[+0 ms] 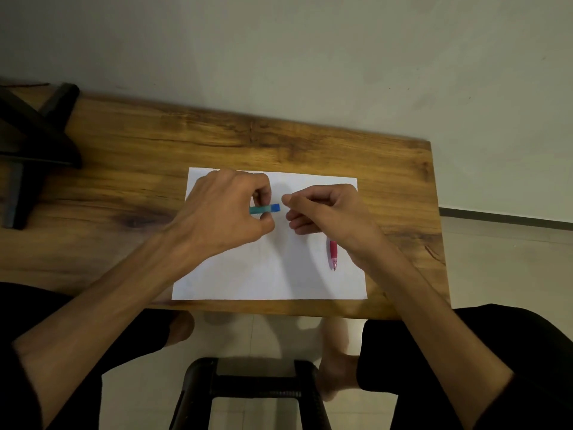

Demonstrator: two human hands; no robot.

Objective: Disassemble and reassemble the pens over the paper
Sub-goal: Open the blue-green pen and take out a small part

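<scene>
Fingers of your left hand (223, 209) pinch blue pen (266, 209) at frame centre, over paper (269, 274). Right hand (325, 212) fingertips pressed together (contents unclear); red pen (333, 254) lies lower right.

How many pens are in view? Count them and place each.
2. A blue pen pinched in the left hand above the paper; a red pen lying on it, partly under the right hand.

1. The left hand (226, 209) covers most of the blue pen (269, 208).
2. The right hand (328, 212) hides the red pen's (333, 254) upper end; whether its pinched fingertips hold anything cannot be told.
</scene>
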